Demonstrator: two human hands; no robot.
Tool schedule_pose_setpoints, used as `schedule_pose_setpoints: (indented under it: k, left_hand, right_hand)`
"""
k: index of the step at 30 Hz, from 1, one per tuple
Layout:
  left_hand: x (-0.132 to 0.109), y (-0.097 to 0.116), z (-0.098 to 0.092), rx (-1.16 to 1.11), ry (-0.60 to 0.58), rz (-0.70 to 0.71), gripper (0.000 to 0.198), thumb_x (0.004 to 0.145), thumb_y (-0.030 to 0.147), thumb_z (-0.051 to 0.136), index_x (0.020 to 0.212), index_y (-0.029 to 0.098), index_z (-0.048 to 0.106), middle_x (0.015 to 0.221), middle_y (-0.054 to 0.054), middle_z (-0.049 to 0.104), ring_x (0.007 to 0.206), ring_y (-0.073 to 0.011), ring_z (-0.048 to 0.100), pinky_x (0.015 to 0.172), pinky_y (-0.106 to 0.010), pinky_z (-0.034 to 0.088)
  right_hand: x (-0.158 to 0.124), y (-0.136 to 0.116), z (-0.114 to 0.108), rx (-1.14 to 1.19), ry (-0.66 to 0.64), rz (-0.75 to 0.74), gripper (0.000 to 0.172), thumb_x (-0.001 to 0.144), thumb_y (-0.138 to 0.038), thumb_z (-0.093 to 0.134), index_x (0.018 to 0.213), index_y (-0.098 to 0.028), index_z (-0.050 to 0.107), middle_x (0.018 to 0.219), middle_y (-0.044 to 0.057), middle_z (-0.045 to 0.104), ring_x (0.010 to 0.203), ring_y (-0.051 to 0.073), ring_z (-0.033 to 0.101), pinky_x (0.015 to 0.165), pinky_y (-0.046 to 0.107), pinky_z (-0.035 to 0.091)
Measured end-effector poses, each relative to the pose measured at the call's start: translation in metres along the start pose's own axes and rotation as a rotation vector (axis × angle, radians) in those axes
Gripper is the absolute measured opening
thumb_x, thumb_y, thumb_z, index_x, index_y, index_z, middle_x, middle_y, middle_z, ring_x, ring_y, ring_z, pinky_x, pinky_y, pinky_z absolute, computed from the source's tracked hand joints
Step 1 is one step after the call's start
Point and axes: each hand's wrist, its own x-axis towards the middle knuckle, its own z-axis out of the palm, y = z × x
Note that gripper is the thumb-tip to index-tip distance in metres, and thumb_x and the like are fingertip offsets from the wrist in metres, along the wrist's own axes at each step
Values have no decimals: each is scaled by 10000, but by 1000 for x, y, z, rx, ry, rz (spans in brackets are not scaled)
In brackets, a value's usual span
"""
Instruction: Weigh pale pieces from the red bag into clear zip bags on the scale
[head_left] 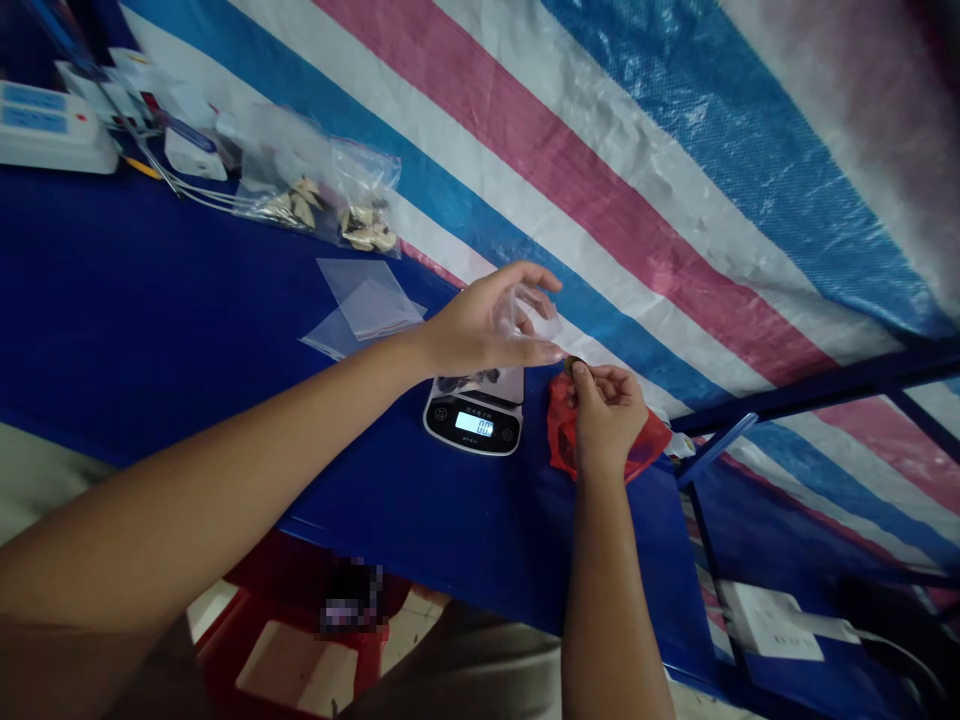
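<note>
My left hand (480,325) is above the kitchen scale (474,430), its fingers spread around a clear plastic bag (517,310) that it holds. Dark pieces (469,382) show at the scale's plate, partly hidden by this hand; whether they are inside the bag I cannot tell. The scale's lit display reads 0.0. Between the thumb and fingers of my right hand (609,415) is a small brownish slice (571,364), close to my left thumb. A red plastic bag (561,425) lies open beneath my right hand.
Flat clear bags (367,298) lie left of the scale on the blue table (172,300). Behind them, filled bags (367,215) of pale slices lean on the striped tarpaulin (480,90). A white device (56,130) stands far left; a power strip (772,620) is at lower right.
</note>
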Motion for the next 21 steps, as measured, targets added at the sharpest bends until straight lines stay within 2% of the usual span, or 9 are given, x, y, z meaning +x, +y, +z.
schedule_pose_setpoints:
  k: [3, 6, 8, 12, 14, 16, 18, 21]
  left_hand:
    - [1, 0, -3, 14, 5, 5, 600, 759, 440, 818, 1265, 251, 555, 1095, -68, 663, 850, -162, 657, 717, -317, 560]
    - [13, -6, -1, 116, -22, 40, 630, 738, 418, 824, 1282, 267, 544, 1131, -66, 663, 851, -169, 656, 716, -317, 544]
    - [25, -13, 5, 249, -142, 78, 678, 673, 379, 856, 1275, 287, 556, 1134, -56, 676, 864, -191, 663, 738, -335, 538]
    - [41, -24, 20, 512, -489, 68, 875, 430, 419, 946, 1233, 342, 606, 1128, -47, 710, 955, -281, 677, 783, -411, 539]
    - [42, -26, 17, 508, -510, 53, 888, 451, 518, 930, 1258, 355, 598, 1193, -56, 701, 1039, -301, 668, 811, -428, 540]
    - [40, -31, 1, 416, -367, 50, 728, 642, 607, 825, 1278, 345, 583, 1256, -60, 680, 1109, -279, 651, 843, -415, 536]
    - [35, -46, -22, 325, -92, 21, 522, 836, 632, 654, 1243, 311, 589, 1245, -59, 679, 1128, -246, 637, 869, -406, 527]
    - [19, -83, -56, 307, 335, -72, 467, 926, 685, 499, 1117, 272, 606, 1145, -42, 697, 1098, -229, 616, 927, -448, 499]
  right_hand:
    - [0, -1, 0, -18, -10, -11, 285, 703, -377, 807, 834, -196, 630, 627, -36, 663, 527, 119, 614, 521, 253, 524]
    - [2, 4, -1, -34, -14, -6, 274, 713, -368, 790, 865, -182, 657, 657, -23, 677, 548, 127, 629, 549, 268, 538]
    - [4, 10, -4, -40, -1, -12, 271, 718, -365, 782, 876, -179, 665, 671, -16, 682, 561, 134, 631, 552, 272, 534]
    - [12, 21, -13, -45, 57, -11, 254, 720, -358, 764, 870, -182, 659, 684, -9, 686, 569, 139, 623, 557, 277, 525]
    - [16, 25, -16, -43, 79, 13, 251, 707, -352, 766, 855, -184, 653, 681, -11, 685, 556, 138, 614, 548, 277, 520]
    - [18, 28, -18, -35, 75, 42, 256, 689, -345, 773, 846, -182, 652, 677, -12, 683, 563, 141, 618, 554, 277, 521]
    - [18, 31, -18, -37, 38, 71, 264, 685, -352, 773, 845, -178, 654, 662, -14, 674, 567, 144, 620, 557, 279, 520]
    - [16, 35, -16, -94, -24, 113, 278, 696, -385, 771, 835, -171, 661, 633, -22, 648, 530, 139, 590, 527, 276, 496]
